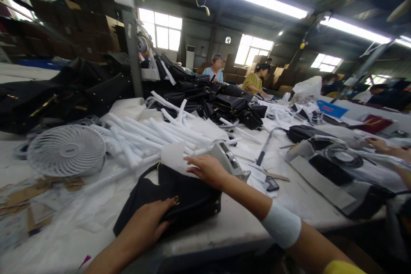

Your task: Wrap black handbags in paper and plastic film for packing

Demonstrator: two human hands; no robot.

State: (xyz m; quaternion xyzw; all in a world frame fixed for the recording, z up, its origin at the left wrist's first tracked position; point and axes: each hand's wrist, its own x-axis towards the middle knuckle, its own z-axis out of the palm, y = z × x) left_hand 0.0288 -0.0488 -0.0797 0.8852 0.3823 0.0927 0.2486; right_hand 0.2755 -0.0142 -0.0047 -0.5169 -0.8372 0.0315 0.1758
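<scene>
A black handbag (pixel 189 197) with gold hardware and a looped handle lies tilted on the table in front of me. My left hand (pixel 146 224) rests on its near side, fingers stretched toward a small gold clasp (pixel 176 200), thumb apart. Above the bag's upper edge is my right hand (pixel 207 170), its fingers extended and slightly spread. Their tips are beside a white sheet (pixel 172 154) that sticks up at the bag; whether they touch it I cannot tell. Just behind the right hand stands a grey tape dispenser (pixel 226 158).
White padding rolls (pixel 154 132) heap behind the bag. A white fan (pixel 67 150) lies at left, near brown card scraps (pixel 28 197). Black bags (pixel 224 102) pile farther back. Co-workers sit beyond; another person's hands (pixel 390 150) show at right, near a dark machine (pixel 334 169).
</scene>
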